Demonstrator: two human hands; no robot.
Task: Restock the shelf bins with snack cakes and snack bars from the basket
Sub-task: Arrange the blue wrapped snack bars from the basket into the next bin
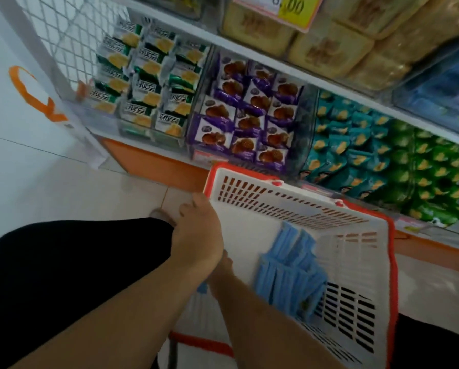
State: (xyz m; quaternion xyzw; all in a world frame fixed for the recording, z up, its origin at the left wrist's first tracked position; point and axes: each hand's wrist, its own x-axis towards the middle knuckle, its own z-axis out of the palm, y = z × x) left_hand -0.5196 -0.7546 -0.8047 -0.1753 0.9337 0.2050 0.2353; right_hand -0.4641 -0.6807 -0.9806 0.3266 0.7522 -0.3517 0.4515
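Note:
A white plastic basket [252, 198] with a red rim sits tilted in front of the lowest shelf. Several light blue snack packets [289, 272] lie inside it. My left hand [196, 230] grips the basket's left edge. My right hand [221, 270] reaches in under the left wrist and is mostly hidden, so its fingers cannot be read. On the shelf stand clear bins of green-and-white snack cakes [148, 83], purple packets [252, 115], teal packets [348, 145] and green packets [430, 171].
An upper shelf holds tan boxed cakes [329, 46] under a price tag [281, 6]. A white wire mesh panel [71, 35] closes the shelf's left end. My dark-clad knee [63, 275] is at the left, above pale floor tiles [76, 190].

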